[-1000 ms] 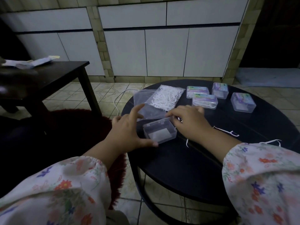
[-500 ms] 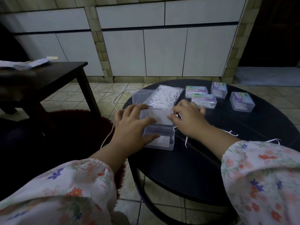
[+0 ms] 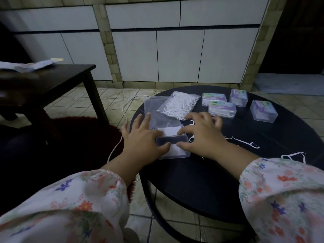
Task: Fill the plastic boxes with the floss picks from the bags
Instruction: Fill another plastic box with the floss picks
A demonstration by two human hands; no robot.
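A clear plastic box [image 3: 175, 153] lies open on the round black table [image 3: 201, 183], its lid [image 3: 168, 131] folded back flat. My left hand [image 3: 140, 142] presses on it from the left, thumb across the base and fingers spread over the lid and an empty bag [image 3: 154, 109]. From the right, my right hand [image 3: 201, 135] touches it with index finger and thumb. The box holds no picks. A bag of white floss picks [image 3: 180, 106] lies just behind. Loose floss picks [image 3: 245, 142] lie right of my right wrist.
Several closed boxes with purple labels [image 3: 221, 109] stand at the table's far right. A dark wooden table [image 3: 43, 81] stands to the left, a dark red rug [image 3: 78, 130] below it. A white cord [image 3: 123, 109] runs along the tiled floor by the table's left edge.
The box was shut a second ago. Its lid has swung back and now lies flat, and both hands have come down onto the opened box.
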